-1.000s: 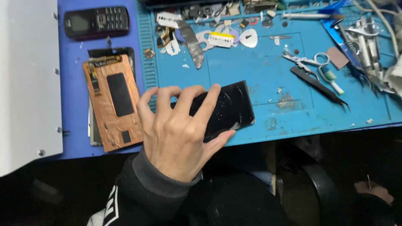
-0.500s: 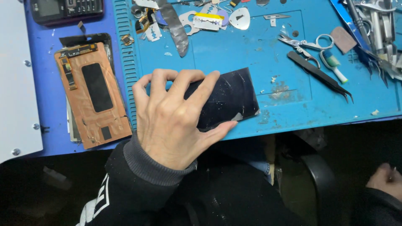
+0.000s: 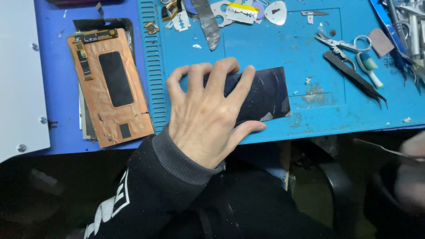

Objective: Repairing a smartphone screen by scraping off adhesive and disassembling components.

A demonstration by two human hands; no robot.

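Note:
A black phone screen panel [image 3: 265, 90] lies flat near the front edge of the blue work mat [image 3: 274, 53]. My left hand [image 3: 208, 115] lies over its left half, fingers spread along the far edge and thumb against the near edge, holding it in place. My right hand [image 3: 411, 172] is blurred at the right edge, below the table's level. It pinches a thin metal tool [image 3: 376, 147] that points left towards the table.
A copper-backed display assembly [image 3: 110, 86] lies on the darker blue surface to the left. Razor blades [image 3: 241, 12], picks, small scissors [image 3: 341, 43], black tweezers [image 3: 354, 77] and a toothbrush head lie at the back and right. A white device [image 3: 20, 79] sits far left.
The black panel has turned from tilted to nearly square with the mat's edge under my left hand. My right hand has come up at the right edge with the thin tool.

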